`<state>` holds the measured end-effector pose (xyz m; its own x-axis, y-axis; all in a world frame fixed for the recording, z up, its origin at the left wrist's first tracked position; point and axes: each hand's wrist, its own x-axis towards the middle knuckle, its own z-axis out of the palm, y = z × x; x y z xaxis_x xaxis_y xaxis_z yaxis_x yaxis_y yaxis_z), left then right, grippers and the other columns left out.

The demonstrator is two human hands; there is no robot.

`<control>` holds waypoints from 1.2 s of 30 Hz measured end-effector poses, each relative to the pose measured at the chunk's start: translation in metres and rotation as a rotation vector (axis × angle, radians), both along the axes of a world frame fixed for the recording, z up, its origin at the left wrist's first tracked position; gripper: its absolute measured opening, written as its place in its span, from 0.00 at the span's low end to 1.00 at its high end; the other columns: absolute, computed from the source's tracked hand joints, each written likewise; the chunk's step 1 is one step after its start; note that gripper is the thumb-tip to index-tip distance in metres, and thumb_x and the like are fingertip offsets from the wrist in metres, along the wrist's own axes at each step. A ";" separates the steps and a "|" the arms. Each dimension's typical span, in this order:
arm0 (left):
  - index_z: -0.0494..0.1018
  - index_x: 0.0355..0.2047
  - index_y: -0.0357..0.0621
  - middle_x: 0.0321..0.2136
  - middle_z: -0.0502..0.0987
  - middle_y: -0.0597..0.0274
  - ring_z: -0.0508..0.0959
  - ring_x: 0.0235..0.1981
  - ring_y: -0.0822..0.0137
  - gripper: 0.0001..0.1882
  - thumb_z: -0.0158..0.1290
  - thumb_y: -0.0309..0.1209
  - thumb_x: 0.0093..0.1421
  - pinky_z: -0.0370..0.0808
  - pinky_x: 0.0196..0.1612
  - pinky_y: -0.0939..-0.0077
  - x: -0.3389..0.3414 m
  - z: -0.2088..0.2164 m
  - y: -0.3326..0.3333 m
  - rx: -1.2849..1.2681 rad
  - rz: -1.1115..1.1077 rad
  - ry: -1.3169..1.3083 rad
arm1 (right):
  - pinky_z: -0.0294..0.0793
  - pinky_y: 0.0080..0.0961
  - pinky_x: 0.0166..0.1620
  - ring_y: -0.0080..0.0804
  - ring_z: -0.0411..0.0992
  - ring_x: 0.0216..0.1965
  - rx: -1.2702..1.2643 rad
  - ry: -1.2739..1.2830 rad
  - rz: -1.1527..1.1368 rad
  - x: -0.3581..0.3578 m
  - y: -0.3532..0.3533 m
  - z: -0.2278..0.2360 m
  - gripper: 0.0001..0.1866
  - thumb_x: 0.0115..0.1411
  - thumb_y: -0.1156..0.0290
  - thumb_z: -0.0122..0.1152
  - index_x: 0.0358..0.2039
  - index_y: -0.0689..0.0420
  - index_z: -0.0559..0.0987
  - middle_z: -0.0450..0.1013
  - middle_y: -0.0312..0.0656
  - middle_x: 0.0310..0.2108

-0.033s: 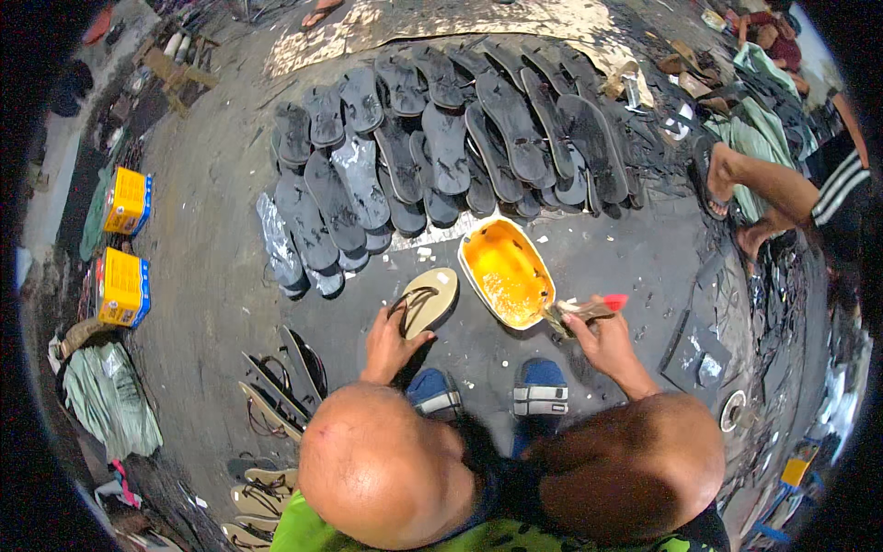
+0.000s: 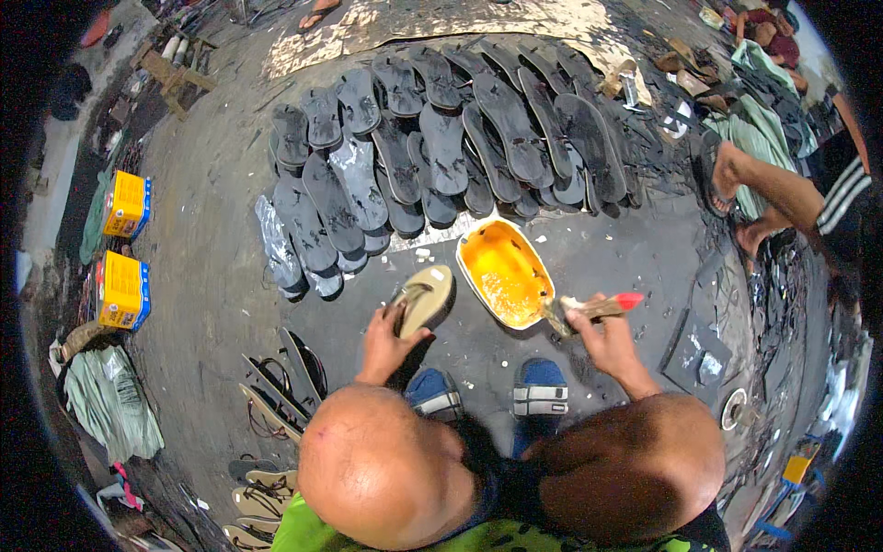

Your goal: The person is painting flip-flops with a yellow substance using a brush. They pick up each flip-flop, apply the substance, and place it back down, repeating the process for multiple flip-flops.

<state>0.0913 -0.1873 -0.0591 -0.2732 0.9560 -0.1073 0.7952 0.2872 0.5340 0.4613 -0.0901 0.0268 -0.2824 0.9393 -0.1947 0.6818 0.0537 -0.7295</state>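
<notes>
Both hands grip something. Heaped dark sandal soles (image 2: 446, 152) lie past the yellow-coated tray's (image 2: 468, 276) far edge; beside its left edge, the left hand (image 2: 386, 345) clasps a beige flip-flop (image 2: 429, 302); at its near-right corner, the right hand (image 2: 603, 340) holds a red-tipped brush (image 2: 608, 307).

The tray (image 2: 519, 326) looks like plastic, glossy inside (wet-looking, even); the beige sandal (image 2: 434, 299) seems smooth, matt; blue shoes (image 2: 543, 373), clothlike.

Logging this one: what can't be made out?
In the head view:
- Underside of the tan sandal in the left hand: mostly turned away.
- Part of the brush: covered by the right hand.
- Co-worker in striped shorts: head cut off by right rim.
- Dark soles: lower ones covered by upper ones.
</notes>
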 end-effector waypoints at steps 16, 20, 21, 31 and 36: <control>0.70 0.54 0.39 0.43 0.80 0.58 0.82 0.39 0.63 0.38 0.47 0.63 0.63 0.80 0.44 0.70 0.070 0.140 0.162 0.355 0.089 -1.599 | 0.71 0.24 0.45 0.23 0.73 0.40 0.008 1.018 -0.041 -0.122 0.046 0.087 0.13 0.65 0.67 0.61 0.43 0.66 0.80 0.78 0.38 0.37; 0.67 0.58 0.41 0.49 0.78 0.58 0.80 0.46 0.62 0.39 0.45 0.64 0.63 0.77 0.50 0.65 0.096 0.144 0.147 0.398 0.053 -1.598 | 0.71 0.29 0.43 0.29 0.74 0.38 0.359 0.758 -0.111 -0.110 0.052 0.059 0.10 0.62 0.71 0.63 0.40 0.64 0.81 0.78 0.43 0.36; 0.66 0.59 0.42 0.50 0.77 0.58 0.79 0.48 0.62 0.39 0.45 0.65 0.63 0.76 0.52 0.63 0.102 0.162 0.141 0.489 0.056 -1.572 | 0.71 0.29 0.42 0.29 0.74 0.37 0.428 0.668 -0.120 -0.107 0.058 0.059 0.09 0.62 0.71 0.64 0.39 0.64 0.81 0.77 0.42 0.35; 0.64 0.60 0.41 0.52 0.75 0.57 0.77 0.52 0.64 0.40 0.51 0.62 0.61 0.73 0.57 0.62 0.101 0.165 0.140 0.510 0.024 -1.666 | 0.72 0.29 0.39 0.35 0.73 0.36 0.600 0.719 0.101 -0.111 0.043 0.073 0.07 0.60 0.73 0.65 0.38 0.61 0.81 0.74 0.44 0.35; 0.64 0.59 0.39 0.51 0.76 0.58 0.78 0.49 0.65 0.35 0.54 0.54 0.64 0.75 0.55 0.65 0.102 0.159 0.135 0.486 -0.021 -1.687 | 0.73 0.26 0.38 0.26 0.74 0.35 0.526 0.770 -0.218 -0.091 0.067 0.075 0.06 0.61 0.72 0.65 0.37 0.60 0.80 0.74 0.38 0.34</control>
<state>0.1929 -0.0525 0.0996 -0.1625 0.9861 0.0361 -0.6677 -0.1368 0.7318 0.3700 -0.0233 0.1016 0.0346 0.9006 0.4333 0.0583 0.4310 -0.9005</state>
